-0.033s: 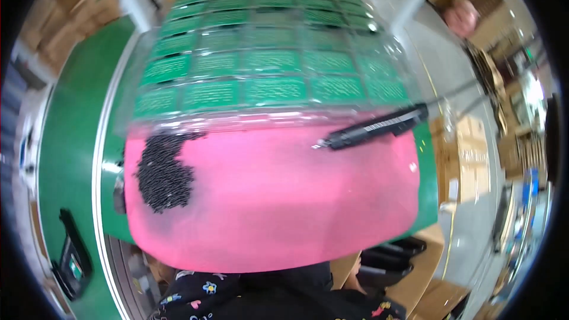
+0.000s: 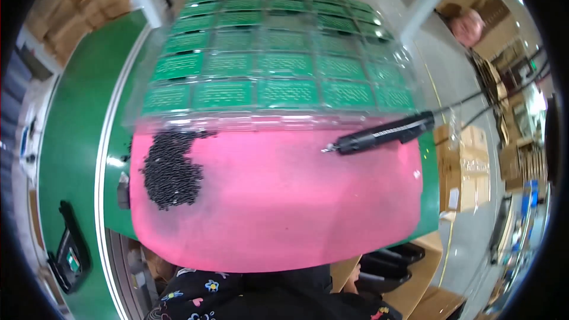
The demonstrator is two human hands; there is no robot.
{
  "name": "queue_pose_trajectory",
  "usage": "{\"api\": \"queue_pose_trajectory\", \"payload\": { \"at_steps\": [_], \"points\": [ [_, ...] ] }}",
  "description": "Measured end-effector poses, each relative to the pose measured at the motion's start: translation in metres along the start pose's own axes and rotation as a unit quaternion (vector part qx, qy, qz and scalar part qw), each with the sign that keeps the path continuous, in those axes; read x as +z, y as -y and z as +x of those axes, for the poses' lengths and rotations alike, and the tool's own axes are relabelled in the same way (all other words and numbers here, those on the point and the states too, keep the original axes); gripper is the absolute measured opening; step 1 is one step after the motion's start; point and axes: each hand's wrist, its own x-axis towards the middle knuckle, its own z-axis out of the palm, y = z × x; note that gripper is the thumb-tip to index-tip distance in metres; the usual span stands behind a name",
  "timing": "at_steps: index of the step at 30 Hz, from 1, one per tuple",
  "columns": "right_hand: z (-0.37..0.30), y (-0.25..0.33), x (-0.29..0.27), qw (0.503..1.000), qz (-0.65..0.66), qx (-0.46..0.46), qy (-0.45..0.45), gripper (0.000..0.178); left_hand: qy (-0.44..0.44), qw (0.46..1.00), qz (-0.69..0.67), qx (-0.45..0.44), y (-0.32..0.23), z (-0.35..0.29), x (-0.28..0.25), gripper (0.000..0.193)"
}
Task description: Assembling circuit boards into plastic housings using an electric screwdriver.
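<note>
Below the front edge of the pink mat [image 2: 284,201], my right hand [image 2: 352,280] shows only in small part, beside an open cardboard box [image 2: 428,269]. Black plastic parts [image 2: 385,272] lie in that box, close to the hand. The fingers are mostly hidden, so their grip does not show. My left hand is out of sight. On the mat's left side lies a heap of small black screws [image 2: 172,172]. A black electric screwdriver [image 2: 385,133] rests at the mat's right, its tip pointing left and its cable running off to the right.
Clear plastic trays [image 2: 267,120] of green circuit boards [image 2: 288,92] stand behind the mat. A black plastic housing [image 2: 70,255] with a small green board lies on the green surface [image 2: 71,160] at left. Cardboard boxes [image 2: 474,166] stand at right; another person [image 2: 467,27] is farther back.
The view has shifted slightly. The things on the mat stay in place, and my right hand remains by the box.
</note>
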Motion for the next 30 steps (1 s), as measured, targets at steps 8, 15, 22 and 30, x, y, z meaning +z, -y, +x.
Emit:
{"api": "queue_pose_trajectory", "payload": {
  "at_steps": [8, 15, 22, 30],
  "points": [
    [-0.110, -0.065, -0.183, 0.869, 0.190, -0.128, -0.437, 0.055, 0.084, 0.992, -0.072, 0.060, -0.037, -0.038, 0.072, 0.018],
    [-0.104, -0.108, -0.331, 0.805, 0.517, -0.015, -0.292, 0.052, 0.188, 0.971, -0.086, 0.117, -0.119, -0.057, 0.104, 0.016],
    [-0.072, -0.105, -0.416, 0.615, 0.572, -0.116, -0.530, 0.054, 0.308, 0.934, -0.074, 0.165, -0.192, -0.085, 0.099, 0.014],
    [-0.223, 0.171, -0.361, 0.369, 0.446, -0.600, -0.552, 0.053, 0.338, 0.862, -0.167, 0.338, -0.284, -0.126, 0.010, 0.007]
  ]
}}
